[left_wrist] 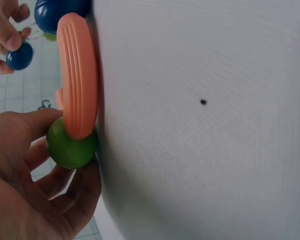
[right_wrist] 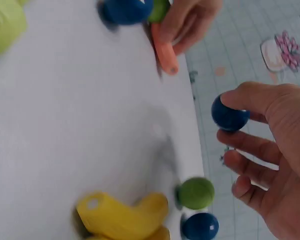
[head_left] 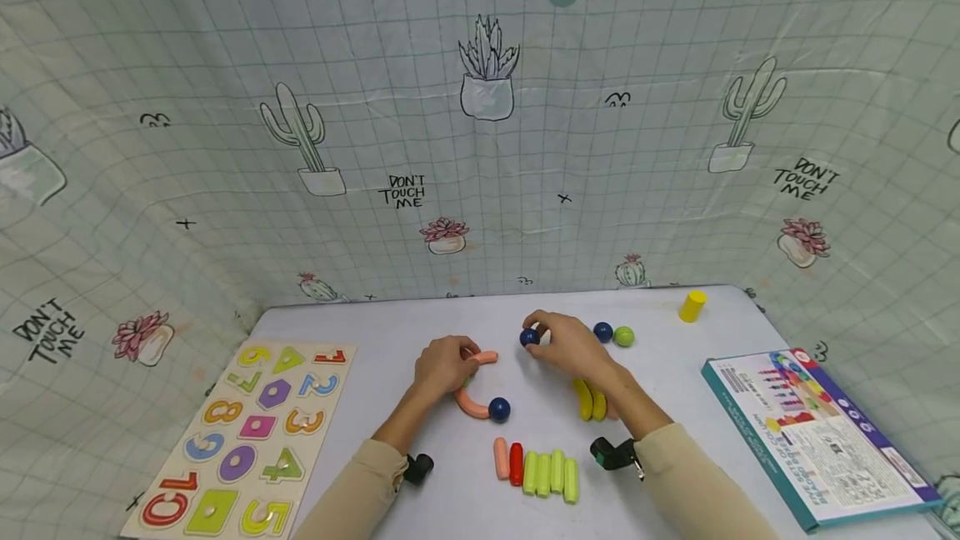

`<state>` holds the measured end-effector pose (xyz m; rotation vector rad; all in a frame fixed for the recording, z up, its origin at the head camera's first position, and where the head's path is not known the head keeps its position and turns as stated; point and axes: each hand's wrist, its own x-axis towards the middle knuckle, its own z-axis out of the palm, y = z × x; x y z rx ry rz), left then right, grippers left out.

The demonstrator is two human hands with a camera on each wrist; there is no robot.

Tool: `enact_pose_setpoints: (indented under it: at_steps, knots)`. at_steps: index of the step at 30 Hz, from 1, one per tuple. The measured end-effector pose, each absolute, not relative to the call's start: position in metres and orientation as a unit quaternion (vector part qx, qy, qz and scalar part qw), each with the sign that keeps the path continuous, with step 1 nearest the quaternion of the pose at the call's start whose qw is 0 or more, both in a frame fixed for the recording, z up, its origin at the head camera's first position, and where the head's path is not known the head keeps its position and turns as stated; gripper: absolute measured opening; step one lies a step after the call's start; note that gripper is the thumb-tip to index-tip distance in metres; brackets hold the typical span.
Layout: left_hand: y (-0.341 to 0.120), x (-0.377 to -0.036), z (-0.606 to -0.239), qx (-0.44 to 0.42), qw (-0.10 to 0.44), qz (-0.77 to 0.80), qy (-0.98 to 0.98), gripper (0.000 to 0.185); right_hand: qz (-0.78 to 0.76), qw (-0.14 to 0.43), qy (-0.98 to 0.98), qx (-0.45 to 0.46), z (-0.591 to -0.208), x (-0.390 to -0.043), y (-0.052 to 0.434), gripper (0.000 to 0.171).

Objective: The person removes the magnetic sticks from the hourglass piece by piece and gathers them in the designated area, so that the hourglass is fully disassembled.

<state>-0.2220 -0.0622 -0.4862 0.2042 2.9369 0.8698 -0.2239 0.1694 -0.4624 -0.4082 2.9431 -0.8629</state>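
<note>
Head view shows the right hand pinching a blue ball in its grip, lifted just off the white bench. Left of that grip, the left hand pinches a green ball against the end of an orange arc; a second blue ball sits at the arc's other end, and a short orange rod pokes out beyond the left fingers.

Right of the right grip, close by, lie another blue ball and a green ball, touching. Under the right wrist are yellow curved pieces. Nearer the person stands a row of rods: one orange, one red, then light-green ones. A yellow cylinder stands far right at the back of the bench. Nothing lies between the two grips.

Far left sits a number puzzle board; digits such as 2, 3, 5 and 8 are readable. Far right is a teal box, its print too small to read. The cloth backdrop repeats "DON'T TOUCH ME".
</note>
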Motion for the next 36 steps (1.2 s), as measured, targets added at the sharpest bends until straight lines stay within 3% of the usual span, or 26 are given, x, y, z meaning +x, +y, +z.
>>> enact_pose_setpoints:
  at_steps: [20, 31, 36]
  knots:
    - [-0.068, -0.218, -0.485, 0.063, 0.042, 0.284, 0.956, 0.019, -0.17, 0.009, 0.972, -0.162, -0.479, -0.253, 0.191, 0.03]
    - [-0.082, -0.208, -0.47, 0.061, 0.1, 0.231, 0.966, 0.054, -0.168, 0.012, 0.974, -0.152, -0.482, -0.255, 0.194, 0.041]
    - [-0.087, -0.204, -0.47, 0.041, 0.128, 0.228, 0.964, 0.056, -0.166, -0.005, 0.973, -0.161, -0.48, -0.255, 0.19, 0.042]
